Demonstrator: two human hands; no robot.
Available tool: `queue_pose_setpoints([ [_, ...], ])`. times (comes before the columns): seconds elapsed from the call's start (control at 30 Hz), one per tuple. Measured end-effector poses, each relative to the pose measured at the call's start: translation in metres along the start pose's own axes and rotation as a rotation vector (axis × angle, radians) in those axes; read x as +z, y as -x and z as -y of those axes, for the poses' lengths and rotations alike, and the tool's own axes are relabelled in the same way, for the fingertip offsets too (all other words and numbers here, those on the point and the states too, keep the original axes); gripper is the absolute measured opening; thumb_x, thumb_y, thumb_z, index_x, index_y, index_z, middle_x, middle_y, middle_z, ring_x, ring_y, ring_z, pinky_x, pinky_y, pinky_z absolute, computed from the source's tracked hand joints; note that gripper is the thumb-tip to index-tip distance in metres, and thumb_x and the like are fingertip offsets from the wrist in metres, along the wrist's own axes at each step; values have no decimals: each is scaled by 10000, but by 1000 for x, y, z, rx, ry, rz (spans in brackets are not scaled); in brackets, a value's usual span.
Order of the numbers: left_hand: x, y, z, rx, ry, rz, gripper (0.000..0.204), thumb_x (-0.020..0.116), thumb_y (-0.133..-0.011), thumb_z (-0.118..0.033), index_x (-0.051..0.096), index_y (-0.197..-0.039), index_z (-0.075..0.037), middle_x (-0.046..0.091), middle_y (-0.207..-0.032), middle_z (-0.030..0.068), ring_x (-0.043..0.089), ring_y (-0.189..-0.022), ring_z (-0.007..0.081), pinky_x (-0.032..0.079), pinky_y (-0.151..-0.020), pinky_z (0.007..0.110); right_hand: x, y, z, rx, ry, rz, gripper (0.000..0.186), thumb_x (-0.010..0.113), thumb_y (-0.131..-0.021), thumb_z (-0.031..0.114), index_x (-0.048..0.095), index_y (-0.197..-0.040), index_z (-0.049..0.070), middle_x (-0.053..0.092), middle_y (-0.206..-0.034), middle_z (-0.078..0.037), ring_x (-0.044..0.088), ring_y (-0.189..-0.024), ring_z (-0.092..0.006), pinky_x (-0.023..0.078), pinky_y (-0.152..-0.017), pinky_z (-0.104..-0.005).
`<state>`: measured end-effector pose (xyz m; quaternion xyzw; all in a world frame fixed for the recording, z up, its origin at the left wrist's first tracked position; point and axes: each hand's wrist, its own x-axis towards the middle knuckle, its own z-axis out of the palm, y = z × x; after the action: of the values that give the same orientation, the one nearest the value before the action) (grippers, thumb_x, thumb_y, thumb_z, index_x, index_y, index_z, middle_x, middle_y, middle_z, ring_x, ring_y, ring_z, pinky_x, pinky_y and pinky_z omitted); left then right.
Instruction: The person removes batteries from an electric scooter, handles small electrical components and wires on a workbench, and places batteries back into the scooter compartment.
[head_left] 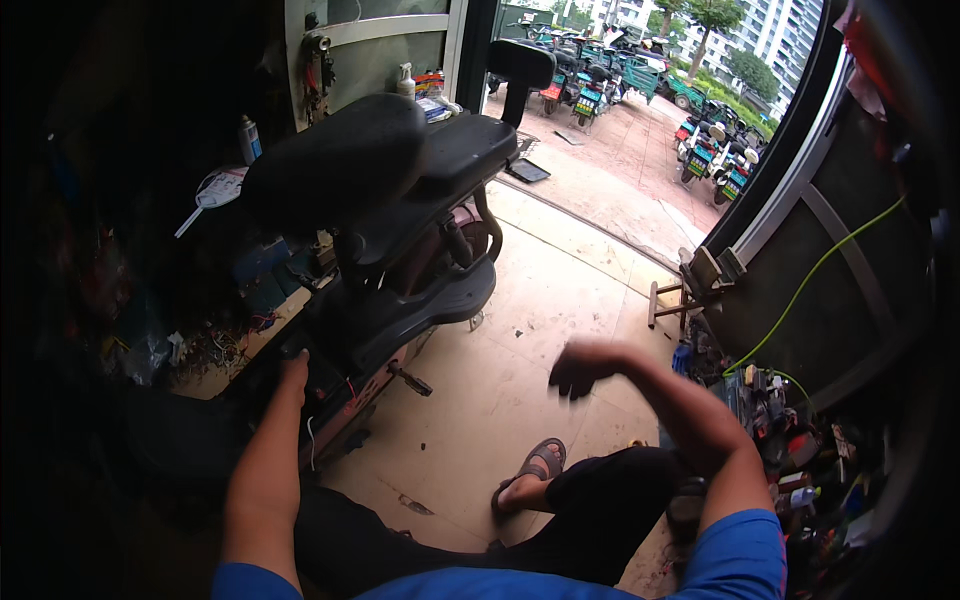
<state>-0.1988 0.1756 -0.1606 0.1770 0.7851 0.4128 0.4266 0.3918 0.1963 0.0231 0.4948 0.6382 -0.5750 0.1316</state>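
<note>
Standing on the floor [545, 290] at left, 1 scooter [430, 312] meets the left hand [295, 370], grip too dark to tell; the right hand [582, 366] hangs well apart, hold too blurred to tell; 1 pedal [412, 381] juts rightward.

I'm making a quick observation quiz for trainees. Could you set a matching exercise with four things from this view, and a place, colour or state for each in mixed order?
Things:
1. Left hand
2. Right hand
3. Stool
4. Cord

Descriptions:
A. Bright yellow-green
B. Blurred, above the floor
C. Brown, toward the right of the view
D. At the black scooter

Right pairs: 1-D; 2-B; 3-C; 4-A
</note>
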Motion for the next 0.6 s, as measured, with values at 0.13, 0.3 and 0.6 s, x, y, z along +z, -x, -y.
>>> queue_pose_setpoints([
  [0.13,-28,17,-26,-52,-110,-51,805,591,-1050,-433,213,-1636,-32,241,-1689,204,303,-1519,430,386,-1200,590,-88,83,7,311,641,-1172,1037,623,-954,646,336,-1482,-199,727,-1045,-294,736,-951,-333,586,-815,-415],
  [0.3,5,57,-50,168,-239,-128,779,560,-1067,-413,169,-1648,-72,211,-1694,187,271,-1536,405,364,-1248,595,32,55,-156,-40,-31,-841,514,699,-975,427,708,-1260,-1,776,-938,-161,757,-756,-200,590,-677,-324],
  [0.6,11,37,-63,846,-562,-97,505,684,-1002,-273,601,-1371,61,707,-1260,219,699,-1127,304,521,-966,369,402,12,-377,538,-357,-577,536,758,-819,420,759,-1206,49,730,-1188,-226,692,-1147,-363,533,-1010,-433],
])
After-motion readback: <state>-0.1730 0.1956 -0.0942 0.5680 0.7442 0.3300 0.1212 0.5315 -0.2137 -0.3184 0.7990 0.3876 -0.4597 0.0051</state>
